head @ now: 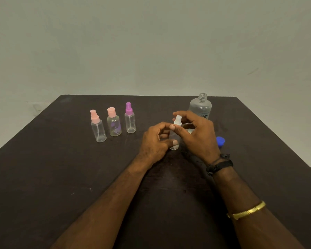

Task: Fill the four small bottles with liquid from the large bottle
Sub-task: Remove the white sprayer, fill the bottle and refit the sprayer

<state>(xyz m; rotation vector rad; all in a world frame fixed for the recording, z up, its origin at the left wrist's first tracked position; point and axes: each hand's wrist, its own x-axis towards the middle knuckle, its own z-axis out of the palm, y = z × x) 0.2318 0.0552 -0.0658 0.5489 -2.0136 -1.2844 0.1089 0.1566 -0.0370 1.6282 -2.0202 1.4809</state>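
Well to the left of the fingers, three small clear bottles stand upright in a row on the dark table (61,177): a pink-spray bottle (98,129), a squat pink-capped bottle (113,124) with a faint purple print, and a slim purple-spray bottle (130,121). All three look empty. The left hand (155,141) curls its fingers (166,125) and thumb round the body of the white-topped bottle (174,146), a small clear bottle standing upright on the table between the two hands. From the other side, the right hand (196,133) pinches the bottle's white spray top between thumb and fingertips. Just behind the right fingers stands the large bottle (200,105), clear, with a threaded open neck and a partly hidden label. Its blue cap (220,141) lies on the table just right of that hand.
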